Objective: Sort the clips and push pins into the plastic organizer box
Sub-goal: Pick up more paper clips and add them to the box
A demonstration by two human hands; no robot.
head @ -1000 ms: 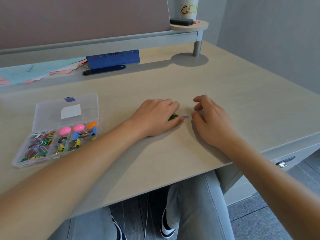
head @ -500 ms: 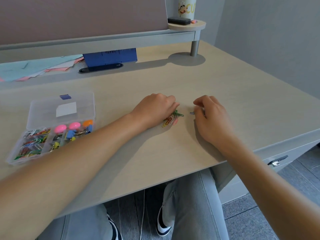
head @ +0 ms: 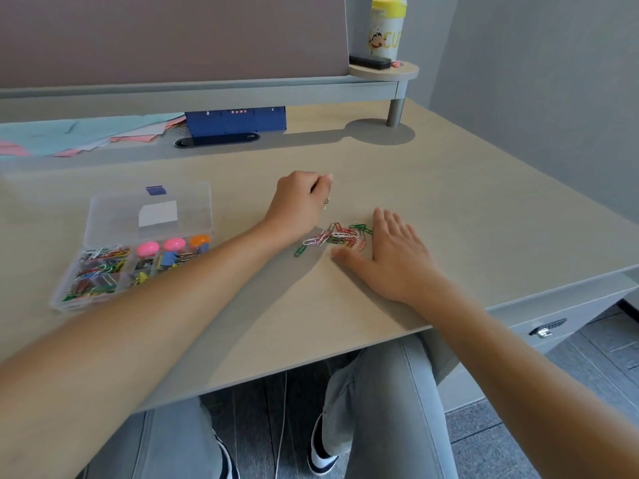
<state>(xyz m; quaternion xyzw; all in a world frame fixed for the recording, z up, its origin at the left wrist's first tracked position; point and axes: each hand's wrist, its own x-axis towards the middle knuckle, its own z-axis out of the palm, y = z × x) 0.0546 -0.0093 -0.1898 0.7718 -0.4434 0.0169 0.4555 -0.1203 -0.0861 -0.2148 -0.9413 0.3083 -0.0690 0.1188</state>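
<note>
The left hand curls over its grip, hiding all but perhaps one small clip.

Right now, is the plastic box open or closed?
Open: the lid of the plastic box lies folded back, and the clips inside show uncovered.

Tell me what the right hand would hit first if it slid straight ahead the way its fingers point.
Probably nothing soon. The right hand lies flat on the desk, fingers pointing away toward the far edge. The paper clips sit just left of that line. Beyond is bare desk, then perhaps the shelf post, though depth is unclear.
</note>
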